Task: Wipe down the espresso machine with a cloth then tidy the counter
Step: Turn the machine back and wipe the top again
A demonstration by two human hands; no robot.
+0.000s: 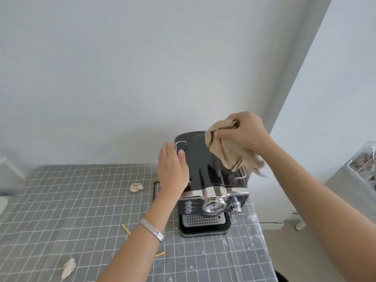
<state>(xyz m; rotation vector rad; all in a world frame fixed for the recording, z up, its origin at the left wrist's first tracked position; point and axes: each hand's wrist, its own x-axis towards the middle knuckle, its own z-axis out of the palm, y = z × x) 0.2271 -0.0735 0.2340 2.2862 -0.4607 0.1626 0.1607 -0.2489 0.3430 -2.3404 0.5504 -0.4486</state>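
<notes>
Beige cloth [227,151] bunched in the right hand [247,133], flat-fingered left hand [173,167] bracing the espresso machine [207,180]: best wipe far-to-near, pressing evenly.

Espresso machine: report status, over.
Left hand flat against espresso machine. Right hand grips cloth over its top. Paper scraps litter counter.

Espresso machine [205,180]: black glossy body, chrome front, stood upright. Beige cloth [225,149]: crumpled, hung over machine's rear right top edge, draped down toward its wire rail.
</notes>
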